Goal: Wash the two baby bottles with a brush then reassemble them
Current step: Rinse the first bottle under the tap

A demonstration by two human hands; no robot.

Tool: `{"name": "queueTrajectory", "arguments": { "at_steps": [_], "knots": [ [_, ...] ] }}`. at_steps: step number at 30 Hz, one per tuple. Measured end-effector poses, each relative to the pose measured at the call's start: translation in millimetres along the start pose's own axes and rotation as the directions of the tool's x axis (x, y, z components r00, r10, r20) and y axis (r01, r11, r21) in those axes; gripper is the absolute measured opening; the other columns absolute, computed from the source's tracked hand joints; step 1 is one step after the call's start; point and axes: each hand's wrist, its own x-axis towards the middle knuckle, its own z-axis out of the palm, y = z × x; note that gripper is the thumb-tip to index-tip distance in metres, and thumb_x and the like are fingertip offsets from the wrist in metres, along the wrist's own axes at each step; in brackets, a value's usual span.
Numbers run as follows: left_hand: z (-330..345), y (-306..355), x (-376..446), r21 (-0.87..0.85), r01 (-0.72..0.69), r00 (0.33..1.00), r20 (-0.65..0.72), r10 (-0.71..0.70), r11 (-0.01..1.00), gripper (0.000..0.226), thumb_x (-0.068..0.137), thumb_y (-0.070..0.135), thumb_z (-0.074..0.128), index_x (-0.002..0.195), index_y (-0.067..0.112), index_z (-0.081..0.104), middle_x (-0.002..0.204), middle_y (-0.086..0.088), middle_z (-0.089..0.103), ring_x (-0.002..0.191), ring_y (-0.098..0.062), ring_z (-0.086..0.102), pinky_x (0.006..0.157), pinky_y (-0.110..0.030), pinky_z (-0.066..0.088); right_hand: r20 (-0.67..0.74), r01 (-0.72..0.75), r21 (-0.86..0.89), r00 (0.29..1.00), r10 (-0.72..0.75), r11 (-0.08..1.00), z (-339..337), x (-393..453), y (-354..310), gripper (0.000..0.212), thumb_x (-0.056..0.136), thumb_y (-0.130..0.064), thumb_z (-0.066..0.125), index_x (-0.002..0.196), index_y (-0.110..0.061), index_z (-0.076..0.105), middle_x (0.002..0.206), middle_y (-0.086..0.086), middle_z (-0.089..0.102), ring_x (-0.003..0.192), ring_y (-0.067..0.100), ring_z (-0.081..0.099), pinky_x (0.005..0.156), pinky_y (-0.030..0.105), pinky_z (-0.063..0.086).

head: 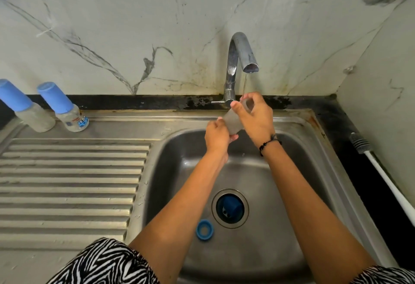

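Both hands hold a clear, frosted baby bottle body (234,122) over the sink, tilted with its mouth up under the tap (241,59). My left hand (216,136) grips its base; my right hand (256,116) grips its neck. A thin trickle of water falls from the spout onto the bottle's mouth. A blue screw ring (204,230) lies on the sink floor, and a blue cap (230,205) sits in the drain. Two assembled bottles with blue caps (64,107) (25,106) stand on the drainboard's far left. The bottle brush (379,171) lies on the right counter.
The steel sink basin (179,171) fills the middle, with a ribbed drainboard (67,182) to its left. A marble wall rises behind and at the right. The dark counter strip (359,171) to the right of the sink is narrow.
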Motion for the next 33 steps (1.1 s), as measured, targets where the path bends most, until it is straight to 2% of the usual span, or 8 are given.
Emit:
{"name": "queueTrajectory", "arguments": {
  "at_steps": [3,7,11,17,22,25,28,33],
  "knots": [
    [-0.8,6.8,-8.9,-0.180,0.178,0.978,0.137,-0.154,0.968,0.030,0.103,0.033,0.035,0.111,0.008,0.050,0.107,-0.017,0.060,0.088,-0.025,0.064,0.070,-0.034,0.060,0.045,0.148,0.028,0.988,-0.149,0.989,-2.7,-3.8,-0.7,0.011,0.087,-0.018,0.064,0.093,-0.009,0.061,0.089,-0.001,0.061,0.076,0.006,0.053,0.068,0.016,0.043],
    [-13.2,20.6,-7.7,-0.100,0.423,0.875,0.305,-0.377,0.901,0.063,0.095,0.064,0.029,0.091,0.008,0.058,0.061,-0.011,0.062,0.034,-0.012,0.048,0.030,-0.014,0.032,0.172,0.211,0.241,0.952,-0.255,0.947,-7.4,-0.5,-4.4,0.004,0.079,-0.017,0.063,0.080,-0.020,0.063,0.090,0.008,0.068,0.091,0.024,0.065,0.082,0.036,0.053],
    [-13.1,17.7,-3.9,-0.147,0.415,0.868,0.361,-0.343,0.898,0.054,0.099,0.054,0.030,0.093,0.006,0.055,0.067,-0.012,0.058,0.036,-0.012,0.041,0.035,-0.015,0.027,0.073,0.007,0.394,0.997,-0.039,0.919,-2.7,9.7,-7.1,0.010,0.076,-0.020,0.063,0.068,-0.022,0.059,0.076,0.010,0.068,0.079,0.021,0.068,0.075,0.030,0.052],
    [-12.9,-1.5,-12.2,-0.451,0.058,0.972,0.230,0.053,0.891,0.014,0.100,0.012,0.042,0.114,0.010,0.046,0.100,-0.009,0.058,0.083,-0.020,0.057,0.072,-0.032,0.047,-0.071,-0.375,0.441,0.891,0.448,0.816,13.3,24.0,2.2,0.035,0.079,-0.030,0.061,0.051,-0.016,0.046,0.059,0.008,0.044,0.062,0.020,0.043,0.063,0.034,0.038],
    [-25.9,4.2,-17.7,-0.209,0.162,0.926,0.370,-0.075,0.964,0.048,0.101,0.046,0.031,0.113,0.005,0.054,0.088,-0.015,0.063,0.063,-0.018,0.058,0.059,-0.028,0.051,0.092,-0.261,0.479,0.964,0.248,0.838,5.2,15.9,-3.6,0.021,0.089,-0.012,0.059,0.069,-0.011,0.061,0.074,0.014,0.069,0.074,0.023,0.068,0.074,0.034,0.056],
    [-30.1,11.6,-14.2,-0.031,0.221,0.882,0.433,-0.186,0.975,0.065,0.096,0.062,0.021,0.094,0.008,0.058,0.059,-0.008,0.057,0.033,-0.009,0.037,0.035,-0.018,0.026,0.163,-0.158,0.587,0.984,0.075,0.794,-1.8,12.6,-8.0,0.022,0.089,0.000,0.055,0.071,-0.011,0.060,0.068,0.007,0.069,0.078,0.026,0.070,0.075,0.038,0.056],
    [-26.8,10.9,-15.7,-0.110,0.162,0.889,0.447,-0.097,0.981,0.053,0.099,0.052,0.029,0.107,0.006,0.054,0.069,-0.008,0.056,0.047,-0.010,0.044,0.046,-0.020,0.032,0.169,-0.242,0.603,0.970,0.175,0.760,-4.0,17.9,-9.4,0.022,0.088,-0.003,0.054,0.067,-0.009,0.058,0.066,0.009,0.068,0.078,0.030,0.069,0.075,0.041,0.055],
    [-26.3,-12.0,-19.0,0.154,-0.362,0.884,0.368,0.287,0.919,0.035,0.097,0.015,0.051,0.127,0.021,0.033,0.109,0.003,0.050,0.088,-0.009,0.053,0.077,-0.023,0.047,0.130,-0.478,0.445,0.871,0.473,0.757,0.8,26.8,-5.2,0.020,0.086,-0.021,0.061,0.068,-0.011,0.058,0.073,0.009,0.061,0.075,0.024,0.060,0.079,0.043,0.053]
  ]
}}
